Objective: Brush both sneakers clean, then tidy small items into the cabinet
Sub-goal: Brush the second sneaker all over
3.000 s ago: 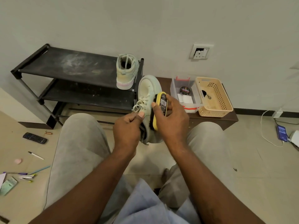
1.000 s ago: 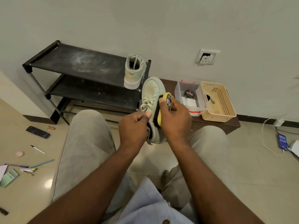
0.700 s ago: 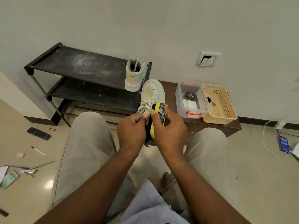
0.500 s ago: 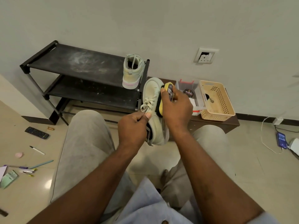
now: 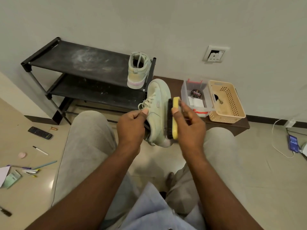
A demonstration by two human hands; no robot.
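My left hand (image 5: 132,128) grips a pale green sneaker (image 5: 157,105) by its opening, toe pointing away from me, held above my knees. My right hand (image 5: 191,128) holds a yellow-backed shoe brush (image 5: 173,117), its dark bristles against the sneaker's right side. The second pale green sneaker (image 5: 137,72) stands heel toward me on the right end of the black shoe rack's (image 5: 74,63) top shelf.
On a low brown bench (image 5: 232,128) sit a clear box (image 5: 196,97) holding a polish tin and a beige basket (image 5: 224,102). Scattered on the floor at left: a remote (image 5: 39,133), a battery (image 5: 53,128), a pen (image 5: 40,150), an eraser (image 5: 22,155), markers and papers (image 5: 10,176). A phone (image 5: 293,143) charges at right.
My right hand has stroked the brush back and forth along the sneaker's right side; it now sits lower, toward the heel. My left hand keeps the same hold.
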